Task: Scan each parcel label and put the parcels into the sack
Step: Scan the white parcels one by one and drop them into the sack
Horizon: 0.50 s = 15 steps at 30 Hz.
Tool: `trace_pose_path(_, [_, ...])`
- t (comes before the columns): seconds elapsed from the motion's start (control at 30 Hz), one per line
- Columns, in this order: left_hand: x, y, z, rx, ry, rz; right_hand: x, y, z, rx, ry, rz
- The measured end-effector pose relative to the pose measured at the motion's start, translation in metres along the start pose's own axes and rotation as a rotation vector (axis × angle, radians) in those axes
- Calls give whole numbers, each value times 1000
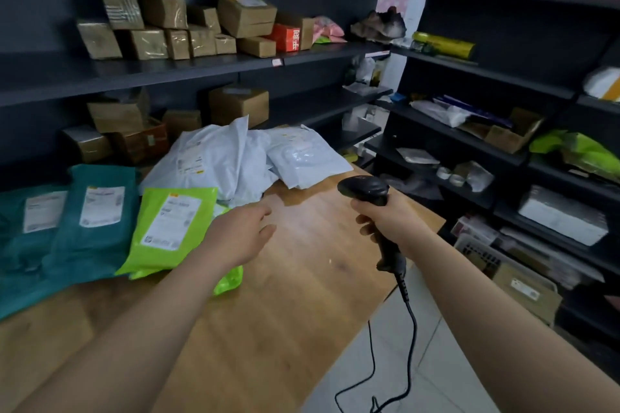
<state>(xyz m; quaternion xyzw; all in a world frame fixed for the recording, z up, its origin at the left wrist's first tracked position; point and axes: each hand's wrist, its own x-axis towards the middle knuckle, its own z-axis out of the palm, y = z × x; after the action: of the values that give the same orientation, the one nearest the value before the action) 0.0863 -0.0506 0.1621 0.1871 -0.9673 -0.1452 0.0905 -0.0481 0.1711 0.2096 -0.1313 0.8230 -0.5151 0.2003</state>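
The lime-green parcel (174,228) lay label-up on the table (302,278), beside teal parcels (94,211). The left hand (241,231) hovered at its edge, fingers spread, empty; the right hand (385,218) gripped the barcode scanner (365,189). The slick bag could slip from a loose grab, or the dangling cord (411,315) might snag the table's edge.

Two bare forearms end in a bare left hand (240,235) and a bare right hand (385,216).

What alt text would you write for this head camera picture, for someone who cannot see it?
A person's right hand grips a black corded barcode scanner above a wooden table, while the open left hand hovers by a lime-green parcel. Teal parcels and white parcels lie nearby; shelves hold boxes.
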Motion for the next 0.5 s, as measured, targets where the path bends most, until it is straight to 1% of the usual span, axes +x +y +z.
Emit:
trace_pose_path(0.17, [99,9,20,-51,-46,-50,102,-6,-18,-17,4,28])
trace_pose_path(0.27, [149,13,35,-62,-101,-83,159,-5,-26,12,20,28])
trace_pose_path(0.37, [196,12,54,-119,-167,-149,213,0,-29,46,22,31])
trace_pose_path(0.5, [250,4,97,-207,-188,-251,284,9,-32,79,-14,47])
